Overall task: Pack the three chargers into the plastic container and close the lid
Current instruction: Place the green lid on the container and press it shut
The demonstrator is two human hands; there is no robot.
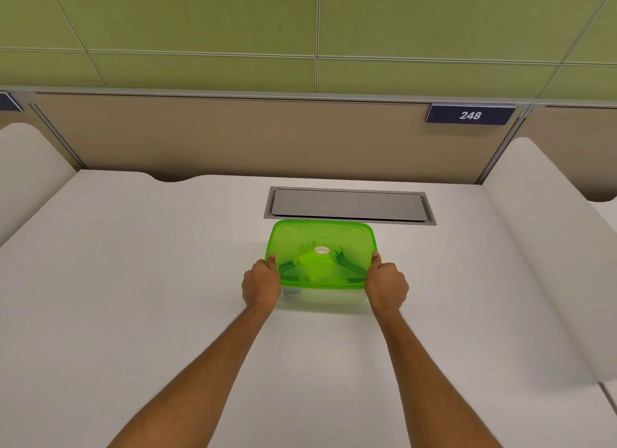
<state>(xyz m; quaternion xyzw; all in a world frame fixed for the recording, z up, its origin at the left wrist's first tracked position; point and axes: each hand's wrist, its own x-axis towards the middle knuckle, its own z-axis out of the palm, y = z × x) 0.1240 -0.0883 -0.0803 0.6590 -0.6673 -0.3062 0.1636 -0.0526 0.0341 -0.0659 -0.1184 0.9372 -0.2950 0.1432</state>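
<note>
Your left hand (261,285) curled on lid (321,252) edge, 9 o'clock | your right hand (386,285) likewise, 3 o'clock | green lid atop container (320,295), mid-desk (133,280) | dark shapes inside, chargers unclear

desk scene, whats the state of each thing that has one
green lid: on the container, held at both sides
chargers: inside, dimly visible through the lid
left hand: gripping the lid's left edge
right hand: gripping its right edge
desk hatch: shut
</note>
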